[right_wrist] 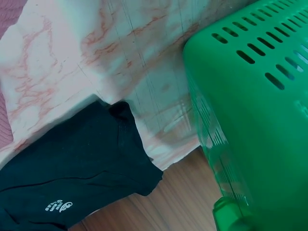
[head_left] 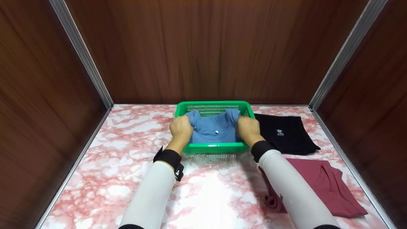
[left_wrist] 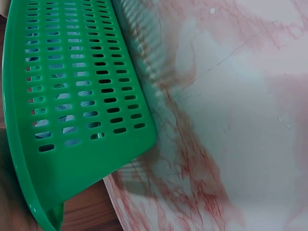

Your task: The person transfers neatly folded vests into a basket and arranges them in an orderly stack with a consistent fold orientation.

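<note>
We see a tabletop (head_left: 105, 178) with a glossy, marbled pattern of pinkish red and white, and a bright glare shining on its near middle part. Towards the back, around the centre, we find a green basket (head_left: 216, 149) with slotted walls, whose reflection shows on the surface just in front. To its right we see a folded black garment (head_left: 286, 141) lying flat, its small white print facing up. Nearer to us on that side lies a folded maroon garment (head_left: 332, 187), partly covered from view.
</note>
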Demonstrator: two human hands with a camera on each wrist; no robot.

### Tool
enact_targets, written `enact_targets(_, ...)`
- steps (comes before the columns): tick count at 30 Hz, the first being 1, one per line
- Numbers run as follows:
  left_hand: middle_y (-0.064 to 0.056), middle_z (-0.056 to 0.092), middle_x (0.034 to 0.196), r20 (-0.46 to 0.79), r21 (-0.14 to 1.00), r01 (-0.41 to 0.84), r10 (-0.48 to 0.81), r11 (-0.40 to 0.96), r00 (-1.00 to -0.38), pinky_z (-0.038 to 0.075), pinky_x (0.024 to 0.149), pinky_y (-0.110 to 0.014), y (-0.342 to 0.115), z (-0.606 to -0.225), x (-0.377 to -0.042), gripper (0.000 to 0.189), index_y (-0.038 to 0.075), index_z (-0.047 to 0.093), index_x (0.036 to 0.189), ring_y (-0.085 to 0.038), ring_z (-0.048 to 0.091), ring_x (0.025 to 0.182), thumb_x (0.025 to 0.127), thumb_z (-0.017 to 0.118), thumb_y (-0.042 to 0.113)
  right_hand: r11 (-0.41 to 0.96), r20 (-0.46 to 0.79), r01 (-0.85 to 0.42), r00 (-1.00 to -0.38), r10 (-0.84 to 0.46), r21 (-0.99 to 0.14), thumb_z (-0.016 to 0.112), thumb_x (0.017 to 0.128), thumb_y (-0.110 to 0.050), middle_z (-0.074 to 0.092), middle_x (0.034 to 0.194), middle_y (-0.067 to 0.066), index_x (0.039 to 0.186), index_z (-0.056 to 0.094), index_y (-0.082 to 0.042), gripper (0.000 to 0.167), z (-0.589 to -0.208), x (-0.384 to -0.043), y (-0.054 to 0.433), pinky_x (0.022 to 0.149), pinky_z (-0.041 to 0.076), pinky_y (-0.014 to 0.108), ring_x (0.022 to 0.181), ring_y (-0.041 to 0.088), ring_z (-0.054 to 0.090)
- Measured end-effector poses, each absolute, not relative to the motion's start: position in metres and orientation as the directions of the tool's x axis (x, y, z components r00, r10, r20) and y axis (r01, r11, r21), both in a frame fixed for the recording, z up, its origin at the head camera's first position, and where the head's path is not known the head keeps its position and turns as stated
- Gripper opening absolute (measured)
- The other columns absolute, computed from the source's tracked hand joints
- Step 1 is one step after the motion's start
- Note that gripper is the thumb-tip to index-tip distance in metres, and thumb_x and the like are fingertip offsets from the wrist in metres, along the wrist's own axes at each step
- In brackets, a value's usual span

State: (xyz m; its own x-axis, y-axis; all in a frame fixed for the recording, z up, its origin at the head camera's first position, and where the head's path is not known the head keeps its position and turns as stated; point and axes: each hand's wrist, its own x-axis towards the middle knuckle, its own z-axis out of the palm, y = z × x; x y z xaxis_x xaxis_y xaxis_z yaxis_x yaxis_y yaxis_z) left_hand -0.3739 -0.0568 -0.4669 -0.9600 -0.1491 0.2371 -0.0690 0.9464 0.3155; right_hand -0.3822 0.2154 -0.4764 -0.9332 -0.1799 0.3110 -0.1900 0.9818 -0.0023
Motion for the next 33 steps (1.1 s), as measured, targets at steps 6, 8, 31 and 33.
enact_targets(6, -0.012, 0.077, 0.097, 0.265, 0.27, -0.047, -0.121, 0.962, -0.957, 0.059, 0.073, -0.047, -0.054, -0.467, -0.375, 0.013, 0.011, 0.079, 0.092, -0.031, 0.073, 0.09, 0.086, 0.067, 0.01, 0.984, 0.318, -0.178, -0.931, -0.179, 0.032, 0.07, 0.09, -0.019, 0.073, 0.086, 0.02, 0.087, 0.069, -0.002, 0.017, -0.476, -0.384, 0.215, 0.065, 0.058, 0.058, 0.08, 0.038, 0.072)
enact_targets(8, -0.011, 0.077, 0.096, 0.274, 0.254, -0.04, -0.111, 0.966, -0.955, 0.059, 0.072, -0.047, -0.053, -0.467, -0.375, 0.015, 0.011, 0.079, 0.091, -0.031, 0.073, 0.088, 0.087, 0.065, 0.009, 0.984, 0.318, -0.168, -0.932, -0.176, 0.053, 0.068, 0.09, -0.016, 0.073, 0.085, 0.02, 0.085, 0.068, -0.003, 0.014, -0.477, -0.385, 0.215, 0.062, 0.058, 0.057, 0.078, 0.038, 0.071)
enact_targets(31, -0.008, 0.078, 0.094, 0.244, 0.112, -0.043, -0.069, 0.993, -0.967, 0.059, 0.07, -0.041, -0.046, -0.482, -0.379, 0.028, 0.015, 0.079, 0.088, -0.024, 0.074, 0.086, 0.097, 0.053, 0.011, 0.967, 0.187, -0.139, -0.966, -0.18, 0.215, 0.06, 0.092, -0.004, 0.075, 0.089, 0.016, 0.087, 0.075, -0.005, 0.016, -0.483, -0.389, 0.204, 0.06, 0.059, 0.05, 0.081, 0.032, 0.072)
enact_targets(33, -0.007, 0.078, 0.095, 0.228, 0.103, -0.051, -0.073, 0.993, -0.971, 0.058, 0.071, -0.041, -0.046, -0.481, -0.379, 0.028, 0.015, 0.079, 0.089, -0.023, 0.074, 0.086, 0.097, 0.054, 0.011, 0.964, 0.184, -0.141, -0.966, -0.184, 0.226, 0.06, 0.091, -0.004, 0.075, 0.089, 0.016, 0.087, 0.076, -0.006, 0.016, -0.484, -0.39, 0.203, 0.059, 0.059, 0.05, 0.08, 0.031, 0.072)
